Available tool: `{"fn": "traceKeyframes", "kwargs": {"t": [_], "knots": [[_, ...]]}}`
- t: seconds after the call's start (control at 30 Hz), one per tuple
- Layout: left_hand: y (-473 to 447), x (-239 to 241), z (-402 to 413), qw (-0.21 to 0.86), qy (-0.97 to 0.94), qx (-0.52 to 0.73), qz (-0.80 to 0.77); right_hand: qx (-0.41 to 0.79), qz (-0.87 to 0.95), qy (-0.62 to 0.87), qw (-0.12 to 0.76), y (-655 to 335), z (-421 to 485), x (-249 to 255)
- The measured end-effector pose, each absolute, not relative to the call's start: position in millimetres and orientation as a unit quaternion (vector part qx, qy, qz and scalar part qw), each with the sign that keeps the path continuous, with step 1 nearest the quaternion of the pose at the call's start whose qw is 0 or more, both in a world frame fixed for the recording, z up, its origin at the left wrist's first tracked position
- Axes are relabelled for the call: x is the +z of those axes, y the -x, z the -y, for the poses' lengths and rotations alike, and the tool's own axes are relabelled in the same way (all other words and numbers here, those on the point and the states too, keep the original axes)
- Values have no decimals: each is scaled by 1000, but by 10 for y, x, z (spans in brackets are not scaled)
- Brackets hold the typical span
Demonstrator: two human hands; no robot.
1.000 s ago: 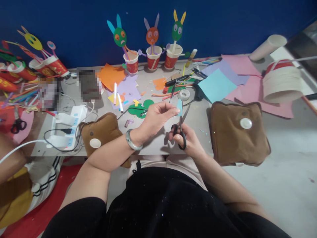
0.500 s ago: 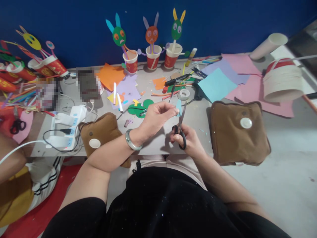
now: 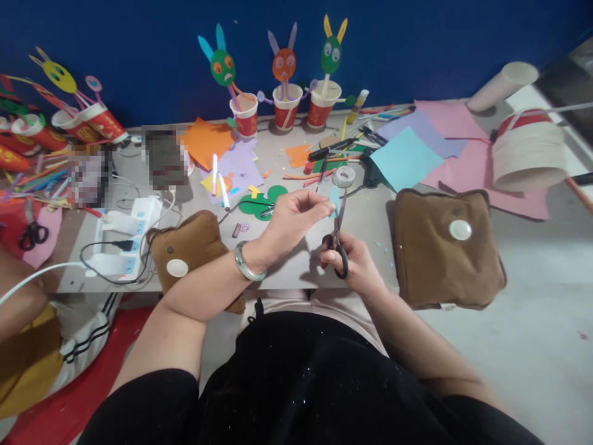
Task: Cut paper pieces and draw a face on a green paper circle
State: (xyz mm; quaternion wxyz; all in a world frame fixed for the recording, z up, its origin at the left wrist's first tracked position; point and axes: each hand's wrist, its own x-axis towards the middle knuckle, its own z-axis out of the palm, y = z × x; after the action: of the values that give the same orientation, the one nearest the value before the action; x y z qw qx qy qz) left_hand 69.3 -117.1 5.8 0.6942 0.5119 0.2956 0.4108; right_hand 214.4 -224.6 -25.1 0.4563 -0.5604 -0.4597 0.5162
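Between the fingertips of my left hand [image 3: 299, 217] is a small piece of light blue paper [image 3: 334, 199]. My right hand [image 3: 354, 262] grips black-handled scissors [image 3: 341, 252], its fingers through the loops. The blades point away from me and stand close against the right edge of the paper; whether they touch it I cannot tell. Green paper circles [image 3: 254, 206] lie just beyond my left wrist. A roll of clear tape [image 3: 343, 177] rests on the table past the scissors' tips. Thin blue paper scraps [image 3: 380, 246] are scattered right of my right hand.
Brown cushions lie on the left [image 3: 204, 238] and right [image 3: 447, 259] of my arms. Paper cups [image 3: 287, 111] with paper puppets stand along the blue wall. Coloured sheets [image 3: 407, 161] cover the right back. A power strip [image 3: 139, 238] with cables lies left, near another person's arm [image 3: 21, 293].
Both hands stay nearly in place. The scissors have shifted very slightly; the paper remains in my left fingers.
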Motion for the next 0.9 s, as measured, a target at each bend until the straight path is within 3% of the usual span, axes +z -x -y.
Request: {"fn": "traceKeyframes", "kwargs": {"t": [0.9], "knots": [[-697, 57, 1187, 688, -509, 418, -305, 510, 458, 569, 455, -2136, 2248, -255]]}}
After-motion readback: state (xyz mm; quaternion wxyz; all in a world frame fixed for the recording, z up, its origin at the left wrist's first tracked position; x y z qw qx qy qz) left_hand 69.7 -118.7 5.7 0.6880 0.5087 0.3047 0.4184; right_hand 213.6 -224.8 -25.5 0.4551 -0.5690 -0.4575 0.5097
